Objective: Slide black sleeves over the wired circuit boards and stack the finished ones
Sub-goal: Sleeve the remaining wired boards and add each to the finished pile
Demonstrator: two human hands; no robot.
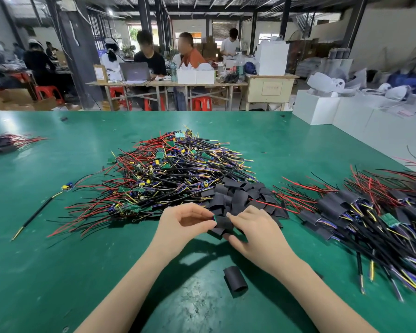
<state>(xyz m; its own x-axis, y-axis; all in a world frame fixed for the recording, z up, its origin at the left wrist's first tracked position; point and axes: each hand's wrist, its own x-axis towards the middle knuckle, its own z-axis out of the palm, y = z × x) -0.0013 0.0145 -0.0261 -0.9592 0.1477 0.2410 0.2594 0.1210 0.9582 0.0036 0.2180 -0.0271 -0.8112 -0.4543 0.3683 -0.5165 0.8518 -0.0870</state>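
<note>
Green bench (58,260), sleeving step: left hand (180,224) pinching board (214,217), right hand (252,227) gripping sleeve (223,224) just before the wire pile (178,169); best kept aligned, pushed straight

Counts on the green table

Two hands (185,222) (252,227), one sleeve (223,223) held between them, one loose sleeve (235,281) near the front; three heaps: bare boards (175,169), empty sleeves (240,193), finished ones (370,212), each too many to count.

left hand (183,222): bare, no glove | right hand (252,228): bare | forearms: uncovered, sleeveless
</note>
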